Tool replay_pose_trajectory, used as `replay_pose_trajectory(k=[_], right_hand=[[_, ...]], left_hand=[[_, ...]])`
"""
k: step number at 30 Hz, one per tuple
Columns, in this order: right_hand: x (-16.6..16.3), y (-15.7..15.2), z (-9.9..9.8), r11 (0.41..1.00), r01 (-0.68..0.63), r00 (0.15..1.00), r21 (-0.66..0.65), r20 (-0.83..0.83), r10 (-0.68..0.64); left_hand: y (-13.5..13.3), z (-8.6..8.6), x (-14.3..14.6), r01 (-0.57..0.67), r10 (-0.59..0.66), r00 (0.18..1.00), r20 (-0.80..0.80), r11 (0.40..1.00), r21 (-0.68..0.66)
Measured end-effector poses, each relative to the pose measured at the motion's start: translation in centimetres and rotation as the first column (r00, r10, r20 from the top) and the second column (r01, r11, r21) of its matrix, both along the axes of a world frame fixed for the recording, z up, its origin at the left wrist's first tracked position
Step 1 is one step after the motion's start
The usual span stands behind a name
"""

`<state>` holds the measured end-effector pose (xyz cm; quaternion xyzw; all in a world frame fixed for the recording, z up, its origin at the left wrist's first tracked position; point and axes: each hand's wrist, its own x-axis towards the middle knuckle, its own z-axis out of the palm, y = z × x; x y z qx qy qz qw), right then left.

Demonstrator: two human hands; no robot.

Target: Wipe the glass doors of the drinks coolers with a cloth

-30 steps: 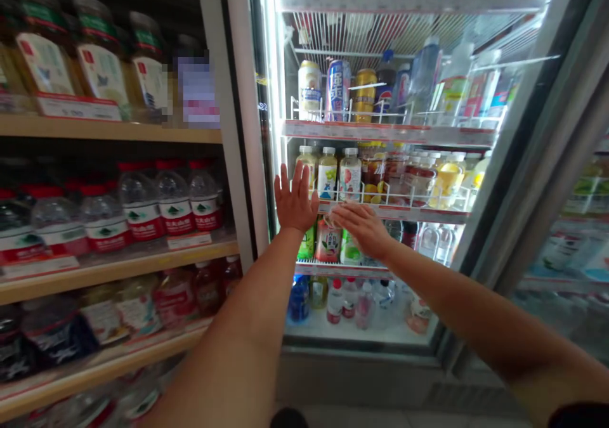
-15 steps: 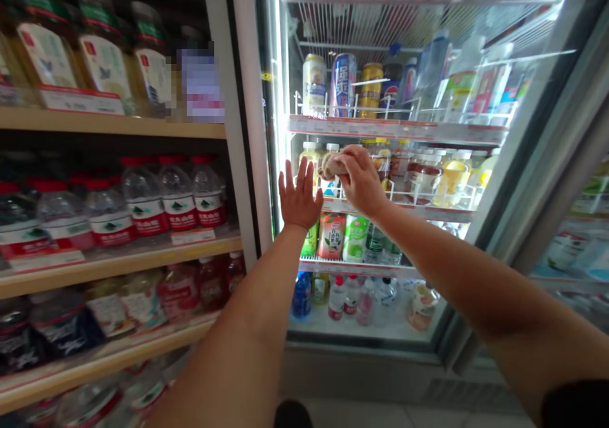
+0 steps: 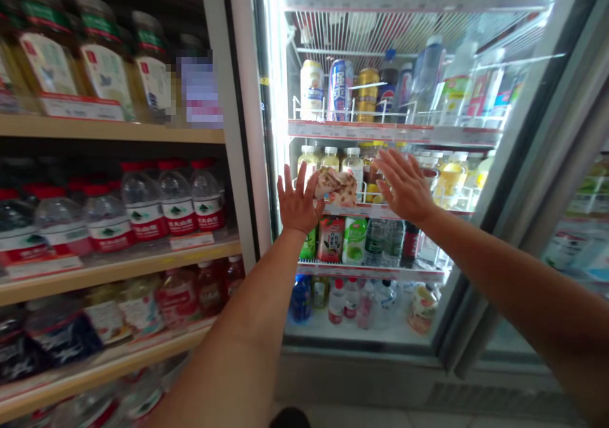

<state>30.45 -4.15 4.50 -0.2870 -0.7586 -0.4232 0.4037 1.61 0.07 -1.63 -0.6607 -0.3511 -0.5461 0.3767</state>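
A crumpled pale cloth [image 3: 339, 186] with brown patches shows between my two hands, in front of the lit drinks fridge [image 3: 371, 342]. My left hand [image 3: 299, 203] has its fingers spread, palm facing away, with its thumb side beside the cloth's left edge. Whether they touch, I cannot tell. To the right of the cloth, and apart from it, my right hand [image 3: 404, 184] is stretched out with nothing in it. Behind the hands stand juice bottles [image 3: 352, 165] on a wire shelf, partly hidden by the cloth and hands.
Left of the fridge, wooden shelves [image 3: 114, 133] hold red-capped water bottles [image 3: 181, 203] and large bottles of yellowish drink [image 3: 102, 66]. Cans [image 3: 340, 89] stand on a higher fridge shelf. A metal door frame [image 3: 518, 181] slants along the right.
My right hand has let go of the cloth, opened and moved right. The cloth has unfolded somewhat and sits slightly lower. My left hand has stayed nearly in place.
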Motion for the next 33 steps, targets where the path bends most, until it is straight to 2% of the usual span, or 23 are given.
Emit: replay_pose_trajectory(k=[2,4,9,13,17,20,23,27,33], right_hand=[[2.8,0.4,-0.8,0.993,0.117,0.990,-0.006,-0.074,-0.117],[4.3,0.8,-1.7,0.984,0.180,0.980,-0.001,-0.084,-0.179],[4.4,1.2,-3.0,0.970,0.218,0.975,0.111,-0.066,-0.211],[4.2,1.3,-3.0,0.963,0.237,0.971,0.133,-0.076,-0.228],[4.3,1.4,-3.0,0.963,0.236,0.971,0.127,-0.077,-0.228],[4.3,1.4,-3.0,0.966,0.239,0.969,0.098,-0.082,-0.231],[4.2,1.4,-3.0,0.964,0.234,0.971,0.129,-0.085,-0.224],[4.1,1.3,-3.0,0.961,0.243,0.969,0.130,-0.089,-0.232],[4.0,1.1,-3.0,0.960,0.254,0.966,0.116,-0.087,-0.245]], left_hand=[[0.0,-0.1,0.0,-0.004,0.004,1.000,0.013,1.000,0.008],[0.1,-0.1,-0.1,0.010,-0.011,1.000,0.026,1.000,0.029],[0.6,0.0,-0.5,0.055,-0.057,0.998,0.012,0.989,0.140],[-0.1,0.7,0.2,-0.028,0.077,0.985,-0.152,0.954,0.298],[-1.6,1.0,1.7,-0.069,0.176,0.919,-0.352,0.953,0.296],[-2.2,0.7,2.6,-0.098,0.203,0.915,-0.349,0.950,0.296],[-2.6,0.0,3.1,-0.099,0.181,0.920,-0.348,0.965,0.241],[-3.5,-0.8,3.7,-0.106,0.111,0.908,-0.405,0.994,0.033],[-5.0,-1.6,5.5,-0.227,0.160,0.904,-0.397,0.966,-0.127]])
